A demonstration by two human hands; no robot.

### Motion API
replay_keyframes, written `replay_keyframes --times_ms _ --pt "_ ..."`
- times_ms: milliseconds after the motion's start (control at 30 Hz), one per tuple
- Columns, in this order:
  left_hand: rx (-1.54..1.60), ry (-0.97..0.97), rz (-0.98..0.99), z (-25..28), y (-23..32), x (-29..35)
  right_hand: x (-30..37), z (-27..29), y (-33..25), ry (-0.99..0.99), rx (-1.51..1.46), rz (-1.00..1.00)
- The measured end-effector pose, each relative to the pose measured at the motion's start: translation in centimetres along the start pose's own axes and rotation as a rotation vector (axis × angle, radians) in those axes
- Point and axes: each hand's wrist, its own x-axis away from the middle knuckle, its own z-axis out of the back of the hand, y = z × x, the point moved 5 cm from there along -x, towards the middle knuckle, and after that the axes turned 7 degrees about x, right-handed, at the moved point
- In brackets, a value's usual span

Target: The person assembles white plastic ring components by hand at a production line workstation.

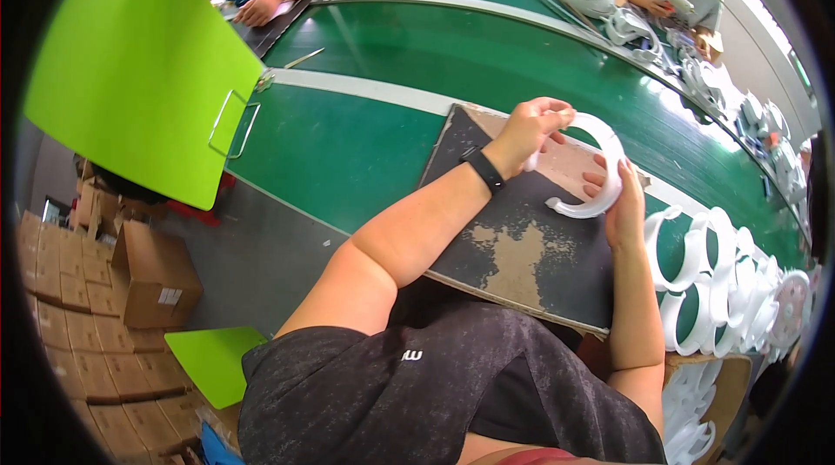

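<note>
A white C-shaped plastic ring (613, 152) is held up over a worn black board (557, 204), its gap facing left. My left hand (531, 130), with a dark band on the wrist, pinches the ring's upper end between thumb and fingers. A small whitish bit shows under the left palm; what it is I cannot make out. Around the ring's right side my right hand (624, 208) is closed, thumb on the outer edge and fingertips showing inside the curve. The ring's lower end, with a small knob, is free above the board.
Several similar white rings (683, 260) stand at my right, above a carton (735, 378) of white parts. A green worktop (348, 143) and conveyor (391, 43) run ahead. A lime-green panel (130, 73) rises left. Two people work across the line; cartons (156, 274) fill the lower left.
</note>
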Motion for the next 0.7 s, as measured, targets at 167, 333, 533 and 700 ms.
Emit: replay_keyframes --times_ms 167,333,533,700 --pt "0.052 -0.004 -0.012 0.6 -0.3 -0.2 0.0 -0.4 0.0 -0.014 0.036 0.000" --pt "0.038 -0.035 0.027 0.3 -0.5 -0.2 0.1 -0.1 -0.1 0.010 0.070 0.001" --pt "-0.004 -0.095 0.073 -0.5 -0.3 0.1 -0.1 0.4 -0.4 0.018 0.123 0.018" --pt "-0.118 -0.186 0.127 -1.4 -0.7 0.5 0.0 0.5 -0.9 0.044 0.099 0.026"
